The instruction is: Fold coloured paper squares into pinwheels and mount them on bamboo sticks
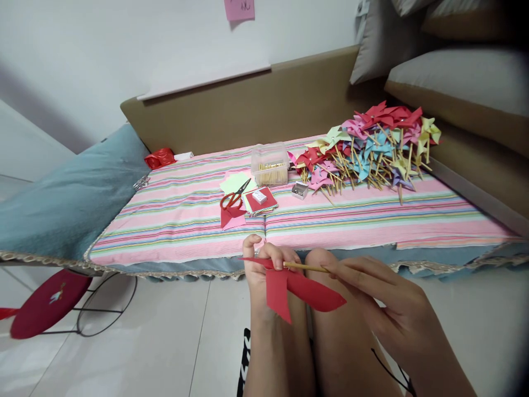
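Note:
My left hand [264, 264] grips a red paper pinwheel [314, 292] near its middle, with fingers closed on the paper. A thin wooden stick [306, 267] runs sideways from the pinwheel's centre to my right hand [384, 298], which pinches its other end. The stick's tip meets the paper at my left fingertips; whether it is fastened there is hidden. Both hands are held above my knees, in front of the seat's edge. Two of the pinwheel's red blades hang below the stick.
On the striped cover [182, 220] lie scissors [233, 198], stacked coloured paper squares [268, 205], a small white box [259, 197], a tub of sticks [270, 171] and a small open box [300, 190]. Finished pinwheels [367, 149] are heaped at right. A red stool [53, 303] stands left.

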### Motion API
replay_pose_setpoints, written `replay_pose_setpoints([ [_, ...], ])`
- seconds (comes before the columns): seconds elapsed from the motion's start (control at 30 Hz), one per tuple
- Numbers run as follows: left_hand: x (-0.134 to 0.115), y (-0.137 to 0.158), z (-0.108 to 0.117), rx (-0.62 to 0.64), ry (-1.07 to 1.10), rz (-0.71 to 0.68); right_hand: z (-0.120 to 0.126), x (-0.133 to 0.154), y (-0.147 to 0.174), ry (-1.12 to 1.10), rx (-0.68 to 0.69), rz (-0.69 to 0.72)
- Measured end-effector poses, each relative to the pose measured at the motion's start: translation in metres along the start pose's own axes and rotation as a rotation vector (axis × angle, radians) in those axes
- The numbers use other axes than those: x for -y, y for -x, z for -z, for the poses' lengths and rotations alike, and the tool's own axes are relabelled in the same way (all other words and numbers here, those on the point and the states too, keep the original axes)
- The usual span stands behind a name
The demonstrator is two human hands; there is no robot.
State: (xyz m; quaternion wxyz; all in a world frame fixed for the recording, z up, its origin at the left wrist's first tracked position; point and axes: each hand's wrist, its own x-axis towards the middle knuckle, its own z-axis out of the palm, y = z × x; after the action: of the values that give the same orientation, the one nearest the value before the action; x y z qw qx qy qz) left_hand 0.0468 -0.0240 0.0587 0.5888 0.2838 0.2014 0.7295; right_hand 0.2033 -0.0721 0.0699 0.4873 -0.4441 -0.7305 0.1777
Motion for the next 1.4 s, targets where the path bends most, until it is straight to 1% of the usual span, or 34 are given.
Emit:
replay_pose_setpoints([
  [0.1,-0.0013,-0.0012,0.0022,0.007,0.0,-0.004,0.0006,0.0028,-0.002,-0.014,0.0,0.024],
  [0.23,-0.0029,-0.0022,0.0013,0.064,0.006,-0.035,-0.0002,0.0052,-0.0037,-0.029,-0.024,0.026],
  [0.43,-0.0057,-0.0007,-0.0039,0.012,-0.002,-0.041,-0.0013,0.0041,-0.0036,-0.059,-0.023,0.027],
  [0.63,-0.0048,-0.0017,0.0032,0.061,-0.006,-0.075,-0.0024,0.0023,-0.0025,-0.069,0.01,0.026],
  [0.8,-0.0046,-0.003,0.0037,0.148,0.022,-0.101,-0.004,0.0027,-0.0025,-0.054,0.024,0.055],
  [1.07,-0.0043,-0.0039,0.004,0.192,-0.012,-0.125,-0.0043,0.0054,-0.0038,-0.078,0.024,0.044],
  [1.23,-0.0035,-0.0053,0.0055,0.181,0.011,-0.122,-0.0059,0.006,-0.0052,-0.069,0.004,0.036],
  [1.4,-0.0034,-0.0054,0.0056,0.133,-0.035,-0.134,-0.0073,0.0056,-0.0069,-0.058,0.009,0.024],
])
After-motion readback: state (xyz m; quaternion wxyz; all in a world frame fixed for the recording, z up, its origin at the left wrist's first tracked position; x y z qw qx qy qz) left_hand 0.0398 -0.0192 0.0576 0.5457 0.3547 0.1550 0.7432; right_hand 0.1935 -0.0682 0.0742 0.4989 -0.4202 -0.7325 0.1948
